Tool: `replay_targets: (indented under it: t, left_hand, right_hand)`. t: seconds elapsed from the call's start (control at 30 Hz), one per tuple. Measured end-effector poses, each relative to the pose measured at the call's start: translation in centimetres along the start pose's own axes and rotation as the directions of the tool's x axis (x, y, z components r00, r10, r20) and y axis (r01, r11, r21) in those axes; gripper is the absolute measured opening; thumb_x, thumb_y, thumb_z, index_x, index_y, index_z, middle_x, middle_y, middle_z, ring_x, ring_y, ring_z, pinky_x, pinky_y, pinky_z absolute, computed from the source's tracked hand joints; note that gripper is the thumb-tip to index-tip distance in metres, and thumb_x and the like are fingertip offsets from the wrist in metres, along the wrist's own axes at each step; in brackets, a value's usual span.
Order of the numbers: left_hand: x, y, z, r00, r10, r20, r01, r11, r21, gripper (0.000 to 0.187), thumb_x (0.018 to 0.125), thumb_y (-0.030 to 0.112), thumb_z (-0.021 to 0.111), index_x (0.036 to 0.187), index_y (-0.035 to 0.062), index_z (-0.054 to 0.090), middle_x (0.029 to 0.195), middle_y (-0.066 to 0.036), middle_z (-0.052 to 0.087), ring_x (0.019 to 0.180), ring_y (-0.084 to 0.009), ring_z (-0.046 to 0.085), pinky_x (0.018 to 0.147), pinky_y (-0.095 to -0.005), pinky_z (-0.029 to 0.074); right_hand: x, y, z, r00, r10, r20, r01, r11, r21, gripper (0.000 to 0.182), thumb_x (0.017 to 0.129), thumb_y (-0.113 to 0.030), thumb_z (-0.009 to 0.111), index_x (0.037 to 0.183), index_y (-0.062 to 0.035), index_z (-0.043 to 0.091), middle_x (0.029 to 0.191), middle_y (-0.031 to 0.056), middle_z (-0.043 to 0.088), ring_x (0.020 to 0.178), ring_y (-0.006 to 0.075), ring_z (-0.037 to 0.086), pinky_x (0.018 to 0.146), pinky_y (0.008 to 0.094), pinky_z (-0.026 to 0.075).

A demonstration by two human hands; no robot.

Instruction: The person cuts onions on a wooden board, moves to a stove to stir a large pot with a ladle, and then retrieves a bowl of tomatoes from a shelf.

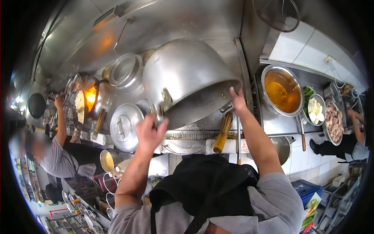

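Observation:
A large metal stockpot point(183, 66) is tipped on its side over the cooking range, its mouth turned down and toward me. Part of its dark inside and some rivets show. My left hand point(150, 134) is closed at the handle on the pot's left side; its fingers are partly hidden and blurred. On the right, my right hand point(238, 103) grips the rim near the other handle, thumb on the outside. Below the pot's mouth, a bamboo brush point(223, 136) stands at the range's front edge. Close by my left hand rests a round metal lid point(125, 126).
To the right, a metal bowl of amber liquid point(282, 91) sits on the counter. Beyond it are a bowl of white pieces point(316, 110) and a bowl of raw meat point(334, 123) near another person's hand. At left, a co-worker point(58, 160) works at a flaming wok point(90, 97).

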State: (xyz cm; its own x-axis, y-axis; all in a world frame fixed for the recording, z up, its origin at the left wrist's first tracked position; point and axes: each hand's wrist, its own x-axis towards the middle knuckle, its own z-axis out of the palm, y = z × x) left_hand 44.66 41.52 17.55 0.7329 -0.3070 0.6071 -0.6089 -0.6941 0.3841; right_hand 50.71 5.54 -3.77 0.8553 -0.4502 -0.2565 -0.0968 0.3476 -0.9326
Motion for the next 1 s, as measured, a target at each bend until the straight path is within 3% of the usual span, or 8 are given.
replay_targets:
  t: [0.07,0.13,0.2,0.27,0.4,0.53,0.57,1.0]
  left_hand:
    - [3.7,-0.2,-0.3,0.971,-0.229,-0.061,0.228,0.973,-0.025,0.027,0.083,0.021,0.078,0.091,-0.0017,0.065,0.067,-0.018,0.060,0.054,-0.0267,0.058,0.054,-0.0359,0.046]
    - [8.5,-5.6,0.2,0.975,-0.090,-0.203,0.067,0.991,-0.117,0.024,0.088,0.021,0.073,0.091,-0.0023,0.067,0.065,-0.013,0.062,0.052,-0.0184,0.054,0.053,-0.0322,0.043]
    - [12.7,-9.4,-0.2,0.887,-0.462,-0.008,0.421,0.815,-0.399,0.022,0.090,0.020,0.072,0.087,-0.0008,0.067,0.065,-0.006,0.061,0.052,-0.0117,0.052,0.049,-0.0281,0.039]
    - [15.2,-8.5,-0.2,0.874,-0.487,0.005,0.413,0.735,-0.538,0.021,0.090,0.020,0.072,0.085,-0.0002,0.066,0.065,-0.003,0.061,0.051,-0.0097,0.050,0.048,-0.0263,0.037]
    - [20.9,-7.8,-3.1,0.890,-0.454,0.048,0.324,0.554,-0.767,0.021,0.092,0.019,0.071,0.082,0.0014,0.065,0.066,-0.001,0.059,0.051,-0.0067,0.047,0.045,-0.0227,0.033]
    - [25.5,-8.1,-6.2,0.868,-0.490,0.080,0.361,0.513,-0.779,0.022,0.094,0.020,0.068,0.084,0.0011,0.064,0.066,-0.001,0.058,0.053,-0.0079,0.047,0.047,-0.0241,0.033]
    - [26.1,-8.4,-6.4,0.868,-0.486,0.105,0.353,0.454,-0.818,0.022,0.095,0.021,0.067,0.084,0.0015,0.063,0.066,-0.002,0.057,0.054,-0.0087,0.047,0.048,-0.0245,0.034]
    - [14.9,-15.9,2.7,0.745,-0.626,0.231,0.348,0.068,-0.935,0.032,0.103,0.032,0.057,0.088,0.0034,0.059,0.064,-0.002,0.050,0.049,-0.0120,0.041,0.044,-0.0273,0.032]
  right_hand:
    - [-2.1,-4.1,0.1,0.986,0.031,0.166,0.001,0.981,-0.193,0.088,0.095,-0.035,0.068,0.158,-0.0027,0.016,0.157,0.0241,0.033,0.147,0.0340,0.029,0.119,0.0425,0.026]
    - [-2.8,-6.4,-1.8,0.981,-0.146,0.127,0.171,0.960,-0.222,0.092,0.091,-0.024,0.073,0.159,-0.0066,0.013,0.156,0.0277,0.031,0.146,0.0370,0.030,0.118,0.0434,0.029]
    - [-7.0,-10.2,-4.6,0.954,-0.257,0.156,0.289,0.927,-0.240,0.089,0.092,-0.023,0.071,0.159,-0.0076,0.016,0.156,0.0265,0.033,0.144,0.0353,0.035,0.117,0.0430,0.030]
    - [-10.7,-10.8,-8.6,0.933,-0.257,0.252,0.318,0.916,-0.244,0.084,0.091,-0.022,0.071,0.158,-0.0066,0.021,0.152,0.0247,0.040,0.141,0.0321,0.041,0.116,0.0426,0.033]
    - [-20.0,-1.1,-14.9,0.955,0.255,0.150,-0.095,0.743,-0.662,0.071,0.089,-0.023,0.070,0.150,-0.0031,0.040,0.127,0.0200,0.064,0.115,0.0278,0.063,0.099,0.0381,0.048]
    - [-25.0,9.7,-17.4,0.944,0.321,0.077,-0.155,0.636,-0.756,0.063,0.090,-0.024,0.068,0.147,-0.0085,0.046,0.114,0.0152,0.069,0.094,0.0235,0.068,0.068,0.0353,0.056]
    - [-26.3,10.7,-16.3,0.968,0.251,-0.019,-0.189,0.675,-0.713,0.060,0.087,-0.021,0.069,0.140,0.0013,0.051,0.106,0.0206,0.071,0.098,0.0283,0.068,0.086,0.0384,0.054]
    - [-29.5,8.1,-15.5,0.991,0.020,-0.131,-0.120,0.555,-0.823,0.060,0.088,-0.023,0.071,0.141,-0.0041,0.049,0.113,0.0245,0.067,0.105,0.0356,0.068,0.090,0.0421,0.053]
